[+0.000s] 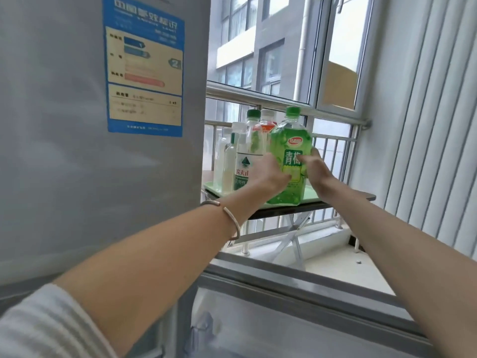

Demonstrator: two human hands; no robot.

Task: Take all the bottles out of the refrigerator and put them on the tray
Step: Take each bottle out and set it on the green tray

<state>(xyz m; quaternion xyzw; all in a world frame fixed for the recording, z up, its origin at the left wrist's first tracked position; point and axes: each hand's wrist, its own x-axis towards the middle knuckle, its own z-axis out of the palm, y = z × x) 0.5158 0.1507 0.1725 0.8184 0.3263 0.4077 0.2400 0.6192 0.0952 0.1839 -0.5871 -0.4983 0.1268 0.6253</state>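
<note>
A large green drink bottle [290, 140] with a green cap stands upright on the pale green tray [309, 195], at its front right. My left hand [268, 173] grips its left side and my right hand [316, 166] grips its right side. Behind and to the left on the same tray stand several other bottles: a clear water bottle [244, 161] with a green and white label, a red-labelled bottle [267, 125], and pale white bottles [228, 161]. The grey refrigerator [77, 125] fills the left of the view, its upper door shut.
The tray rests on a small dark folding table [348, 198] by a metal railing [284, 102] and window. An open lower refrigerator door [296, 293] juts out below my arms. Vertical white wall panels [426, 125] stand to the right.
</note>
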